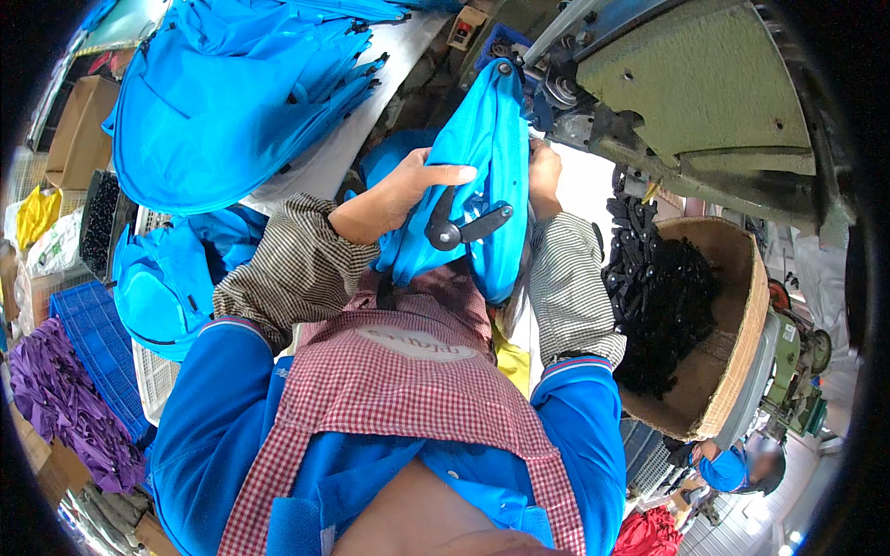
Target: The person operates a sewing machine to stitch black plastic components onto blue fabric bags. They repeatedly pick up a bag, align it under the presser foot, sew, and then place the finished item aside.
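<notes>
A bright blue fabric canopy (487,125), folded and upright, is held in front of my chest. On its near side is a black plastic hinge arm (468,230) with a round pivot. My left hand (400,193) is closed on the canopy's left side, thumb lying across the fabric and the other fingers hidden behind it. At the right edge my right hand (544,174) is closed on the canopy, its fingertips partly hidden by the cloth. The top corner of the canopy, with a dark rivet (504,69), is beside the machine head (561,93).
A large green machine body (695,88) looms at upper right. Black hinge parts fill a cardboard box (737,306) by my right arm. More blue canopies (222,102) lie on a white table at upper left. Purple fabric (69,408) sits lower left. Another person (728,468) works behind at lower right.
</notes>
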The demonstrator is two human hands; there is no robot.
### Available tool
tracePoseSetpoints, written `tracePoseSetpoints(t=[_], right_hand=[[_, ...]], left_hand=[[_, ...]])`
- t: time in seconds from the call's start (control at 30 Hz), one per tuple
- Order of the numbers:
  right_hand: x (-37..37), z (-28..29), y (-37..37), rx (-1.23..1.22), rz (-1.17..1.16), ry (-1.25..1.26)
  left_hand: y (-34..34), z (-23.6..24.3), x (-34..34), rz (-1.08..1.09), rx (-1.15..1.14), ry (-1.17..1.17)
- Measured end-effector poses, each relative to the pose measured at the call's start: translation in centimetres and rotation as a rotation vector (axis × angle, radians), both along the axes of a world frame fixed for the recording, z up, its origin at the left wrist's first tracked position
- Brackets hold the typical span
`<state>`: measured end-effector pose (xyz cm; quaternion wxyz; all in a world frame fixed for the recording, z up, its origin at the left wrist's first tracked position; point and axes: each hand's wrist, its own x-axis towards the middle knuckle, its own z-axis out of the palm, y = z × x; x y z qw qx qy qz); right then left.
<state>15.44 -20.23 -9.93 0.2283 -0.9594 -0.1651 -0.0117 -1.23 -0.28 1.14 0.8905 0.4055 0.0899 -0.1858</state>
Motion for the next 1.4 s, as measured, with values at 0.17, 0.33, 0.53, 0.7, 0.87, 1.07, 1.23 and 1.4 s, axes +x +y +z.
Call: tracePoseSetpoints(t=[0.17, 0.33, 0.53, 0.7, 0.87, 1.07, 1.23, 1.4], right_hand=[[1.8, -3.0, -0.7, -0.020, 0.173, -0.186], [0.8, -1.6, -0.2, 0.027, 0.090, -0.100], [0.2, -1.1, -0.8, 0.693, -0.122, 0.231], [-4.9, 10.1, 2.7, 1.292, -0.044, 0.874], [-5.0, 10.8, 2.4, 0.980, -0.072, 0.710], [-12.8, 8.0, 0.0, 1.299, 0.028, 1.015], [-13.3, 8.0, 0.2, 1.126, 0.177, 0.751], [-13.1, 8.3, 0.6, 0.952, 0.065, 0.475]], left_hand=[[0.0, 0.0, 0.1, -0.003, -0.021, -0.007], [0.1, -0.5, -0.2, 0.025, -0.027, 0.067], [-0.8, -0.7, 0.5, 0.114, -0.062, 0.039], [-0.4, -0.9, 0.7, 0.103, -0.042, 0.056], [-0.8, -1.2, 1.2, 0.108, -0.059, 0.032], [-0.6, -1.4, 2.0, 0.099, 0.022, -0.083], [-0.7, -1.3, 3.5, 0.142, 0.095, -0.091], [-1.3, -1.3, 5.0, 0.087, 0.164, -0.129]])
